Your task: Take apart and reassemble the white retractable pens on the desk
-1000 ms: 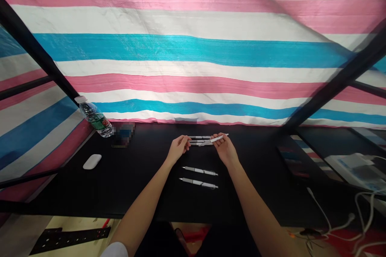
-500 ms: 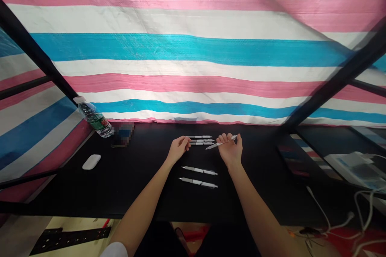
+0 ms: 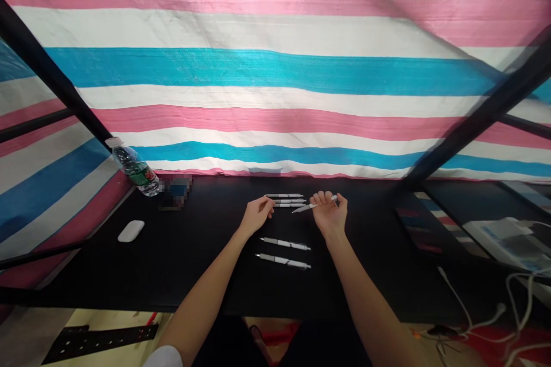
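Note:
My right hand [image 3: 329,217] is closed around a white pen [image 3: 305,207], which slants with its tip down to the left. The thumb is at the pen's upper right end. Just left of it, three white pens [image 3: 289,195] lie side by side on the black table [image 3: 193,264]. My left hand [image 3: 257,215] has its fingers pinched at the left ends of the lower pens in this row, covering their tips. Closer to me lie two more white pens with grey grips, an upper pen [image 3: 286,243] and a lower pen [image 3: 283,261], apart from each other.
A water bottle [image 3: 140,175] stands at the back left beside a blurred dark object [image 3: 175,192]. A white rounded case [image 3: 131,231] lies in front of them. On the right are a dark flat object [image 3: 417,229] and white cables [image 3: 486,315]. Striped sheeting [image 3: 275,74] hangs behind.
The held pen's tip has shifted very slightly left. My left hand has moved a touch right and down along the pen ends. The lying pens stay put.

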{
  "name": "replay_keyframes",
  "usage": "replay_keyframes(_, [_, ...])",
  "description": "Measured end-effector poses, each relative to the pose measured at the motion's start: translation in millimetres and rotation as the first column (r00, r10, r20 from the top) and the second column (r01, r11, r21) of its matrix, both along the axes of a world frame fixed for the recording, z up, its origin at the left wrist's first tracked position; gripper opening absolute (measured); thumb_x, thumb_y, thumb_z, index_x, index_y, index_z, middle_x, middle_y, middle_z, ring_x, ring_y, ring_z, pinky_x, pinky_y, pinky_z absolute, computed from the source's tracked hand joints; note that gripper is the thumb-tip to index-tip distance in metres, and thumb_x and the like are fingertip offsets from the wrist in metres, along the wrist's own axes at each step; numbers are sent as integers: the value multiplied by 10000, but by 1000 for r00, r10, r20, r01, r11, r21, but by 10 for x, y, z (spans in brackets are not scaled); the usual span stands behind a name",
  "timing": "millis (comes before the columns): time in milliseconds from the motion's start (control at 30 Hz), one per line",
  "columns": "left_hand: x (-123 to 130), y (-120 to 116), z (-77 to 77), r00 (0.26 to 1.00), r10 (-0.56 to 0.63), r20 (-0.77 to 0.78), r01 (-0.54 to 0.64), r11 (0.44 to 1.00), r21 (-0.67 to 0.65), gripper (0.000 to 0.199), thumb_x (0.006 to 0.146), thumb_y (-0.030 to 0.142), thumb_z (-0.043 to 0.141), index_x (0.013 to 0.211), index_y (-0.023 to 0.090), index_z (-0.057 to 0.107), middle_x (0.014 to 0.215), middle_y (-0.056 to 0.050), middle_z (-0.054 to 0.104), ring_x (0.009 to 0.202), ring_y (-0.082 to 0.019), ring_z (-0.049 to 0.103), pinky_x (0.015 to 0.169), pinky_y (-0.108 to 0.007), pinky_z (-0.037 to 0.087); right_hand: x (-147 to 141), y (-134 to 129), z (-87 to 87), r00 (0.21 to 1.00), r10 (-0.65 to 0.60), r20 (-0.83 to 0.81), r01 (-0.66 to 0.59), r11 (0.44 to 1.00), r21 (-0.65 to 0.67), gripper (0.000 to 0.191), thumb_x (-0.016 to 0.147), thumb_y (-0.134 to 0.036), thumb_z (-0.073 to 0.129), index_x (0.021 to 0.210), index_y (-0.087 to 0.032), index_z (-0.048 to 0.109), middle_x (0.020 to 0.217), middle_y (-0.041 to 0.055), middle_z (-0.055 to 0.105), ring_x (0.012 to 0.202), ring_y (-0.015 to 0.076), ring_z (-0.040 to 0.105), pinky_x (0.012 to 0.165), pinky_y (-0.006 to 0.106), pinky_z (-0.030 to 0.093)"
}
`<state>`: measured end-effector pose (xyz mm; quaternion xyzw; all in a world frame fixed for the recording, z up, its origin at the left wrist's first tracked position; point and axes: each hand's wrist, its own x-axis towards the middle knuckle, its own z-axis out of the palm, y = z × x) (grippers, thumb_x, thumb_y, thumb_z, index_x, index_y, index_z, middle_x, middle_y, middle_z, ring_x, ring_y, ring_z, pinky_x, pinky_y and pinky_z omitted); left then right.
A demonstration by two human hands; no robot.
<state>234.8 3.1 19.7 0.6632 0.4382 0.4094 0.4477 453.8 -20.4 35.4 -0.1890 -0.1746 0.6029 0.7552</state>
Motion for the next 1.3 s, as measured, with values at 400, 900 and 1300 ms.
replay_keyframes(400, [208,-222,99,971,-230,-73,232,972,35,294,816,348,618,1002,137,703,823,-72,725,706,-172,665,680,-278,532,-193,-103,98,971,213,110,-215,976,11,523,909,-541,357,510,-212,275,574,-39,236,526,129,310,608,316,413])
replay_keyframes(900, [-43,-42,79,880,-76,-468,239,924,299,118,842,259,567,833,192,664,781,-31,630,711,-158,553,683,-270,446,-98,14,-247,174,38,984,266,960,-84,192,750,-366,505,675,-206,578,646,5,565,631,162,502,621,283,393])
replay_keyframes(1300, [-87,14,-50,838,73,-541,174,904,390,45,825,192,580,834,204,622,860,-45,575,861,-200,539,746,-306,467,-135,28,-439,-259,-151,954,324,917,234,59,705,-177,492,712,-222,530,741,41,530,739,208,453,693,333,404])
